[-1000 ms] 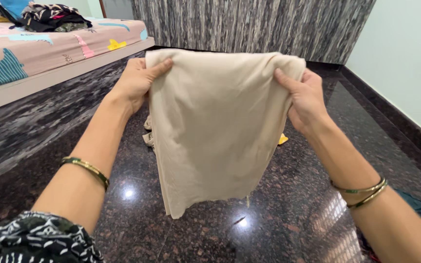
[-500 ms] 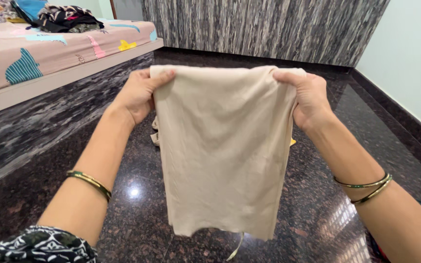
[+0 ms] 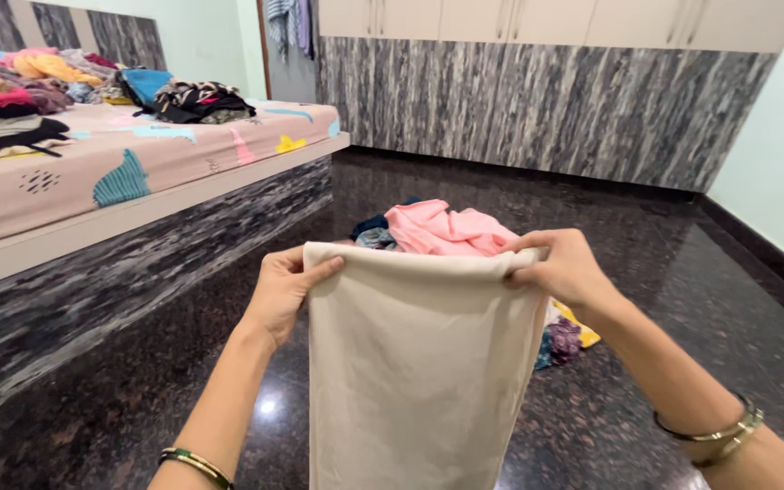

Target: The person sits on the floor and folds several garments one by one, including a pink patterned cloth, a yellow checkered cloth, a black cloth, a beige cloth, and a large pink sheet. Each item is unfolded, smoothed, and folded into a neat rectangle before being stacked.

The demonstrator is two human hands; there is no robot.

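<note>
The left hand (image 3: 285,292) and the right hand (image 3: 566,269) each pinch a top corner of a beige cloth (image 3: 415,372), holding it up so that it hangs straight down between the arms, above the dark polished floor (image 3: 646,299). Just behind the cloth a pile of clothes (image 3: 437,229), pink on top, lies on the floor. To the left stands a bed (image 3: 138,172) with a patterned sheet and more clothes heaped on it.

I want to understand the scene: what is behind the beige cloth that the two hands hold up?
Behind the beige cloth a pile of clothes lies on the dark floor: pink on top, blue and patterned pieces at the edges. The cloth covers the pile's lower part.
</note>
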